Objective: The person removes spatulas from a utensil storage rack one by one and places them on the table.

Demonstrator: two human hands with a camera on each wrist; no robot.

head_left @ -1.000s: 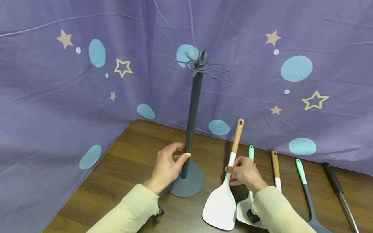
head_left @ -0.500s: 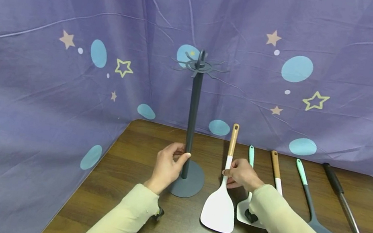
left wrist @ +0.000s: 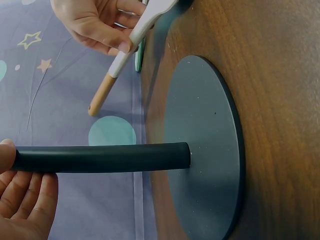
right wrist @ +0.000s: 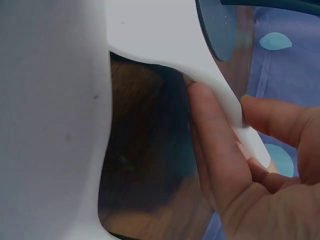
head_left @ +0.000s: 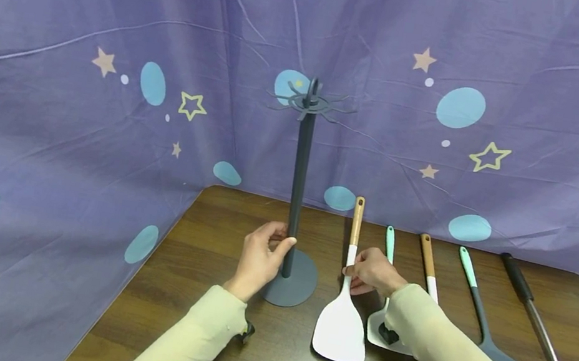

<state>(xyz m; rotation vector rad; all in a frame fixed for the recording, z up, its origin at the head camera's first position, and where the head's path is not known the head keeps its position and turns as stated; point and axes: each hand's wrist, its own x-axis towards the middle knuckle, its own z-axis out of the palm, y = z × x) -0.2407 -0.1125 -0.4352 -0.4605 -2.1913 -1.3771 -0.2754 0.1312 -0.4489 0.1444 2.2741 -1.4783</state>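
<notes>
A dark grey utensil stand (head_left: pixel 300 169) rises from a round base on the table, with a ring of hooks at its top. My left hand (head_left: pixel 260 258) holds its pole low down, thumb and fingers on either side, as the left wrist view shows. Just right of the stand, my right hand (head_left: pixel 376 271) pinches the white neck of a wide spatula (head_left: pixel 341 331) with a wooden handle end. The spatula's handle points to the back and its blade toward me. In the right wrist view, thumb and fingers lie on opposite sides of the white neck (right wrist: pixel 220 85).
Right of the held spatula lie a mint-handled utensil (head_left: pixel 390 241), partly hidden by the right arm, and a wooden-handled one (head_left: pixel 428 256). Farther right are a grey turner with a mint handle (head_left: pixel 500 359) and a metal turner with a black handle (head_left: pixel 543 334). A purple curtain (head_left: pixel 379 43) hangs behind.
My right hand has drawn the spatula slightly left and toward me, and its handle end sits lower in the head view. The left hand and the stand have stayed in place.
</notes>
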